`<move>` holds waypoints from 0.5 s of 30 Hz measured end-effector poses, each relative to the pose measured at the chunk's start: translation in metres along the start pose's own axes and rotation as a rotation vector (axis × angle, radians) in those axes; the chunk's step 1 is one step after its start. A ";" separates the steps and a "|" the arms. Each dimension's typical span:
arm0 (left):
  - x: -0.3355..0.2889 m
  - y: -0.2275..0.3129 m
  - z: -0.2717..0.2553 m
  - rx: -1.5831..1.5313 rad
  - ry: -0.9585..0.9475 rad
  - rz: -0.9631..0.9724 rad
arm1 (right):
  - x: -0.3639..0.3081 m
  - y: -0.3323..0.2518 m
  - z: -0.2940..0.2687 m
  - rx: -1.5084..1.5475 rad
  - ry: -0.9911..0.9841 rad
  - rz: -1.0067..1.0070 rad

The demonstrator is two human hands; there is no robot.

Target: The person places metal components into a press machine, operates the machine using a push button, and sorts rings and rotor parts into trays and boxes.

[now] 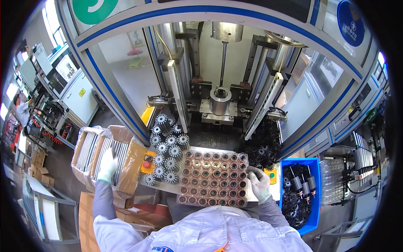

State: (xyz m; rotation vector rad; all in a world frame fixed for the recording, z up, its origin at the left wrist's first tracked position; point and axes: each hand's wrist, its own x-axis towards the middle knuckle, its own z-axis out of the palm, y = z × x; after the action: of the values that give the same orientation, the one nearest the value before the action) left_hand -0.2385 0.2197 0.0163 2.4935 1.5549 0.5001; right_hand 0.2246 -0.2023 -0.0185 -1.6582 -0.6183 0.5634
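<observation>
At eight o'clock I can't tell whether the left fingers (110, 157) grip any of the metal rods (121, 153) or only touch them. Toward five, I can't see whether the right fingers (254, 171) reach under the tray (210, 178). What sits deep in its dark wells is too small for me, and it hides the bench (168, 187) beneath. In the blue bin (317, 189) at four, the black parts (296, 211) merge together. My top edge cuts the green sign (90, 17) toward eleven; the bottom cuts the jacket (201, 235).
</observation>
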 end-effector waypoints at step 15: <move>0.095 0.375 0.047 -0.852 -0.136 0.136 | 0.007 -0.024 -0.011 0.024 -0.018 -0.116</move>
State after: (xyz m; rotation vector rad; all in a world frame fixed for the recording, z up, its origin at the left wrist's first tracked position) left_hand 0.1321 0.1389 0.1066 1.9068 0.8495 0.7860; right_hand 0.2350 -0.2025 0.0069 -1.5851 -0.7127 0.5004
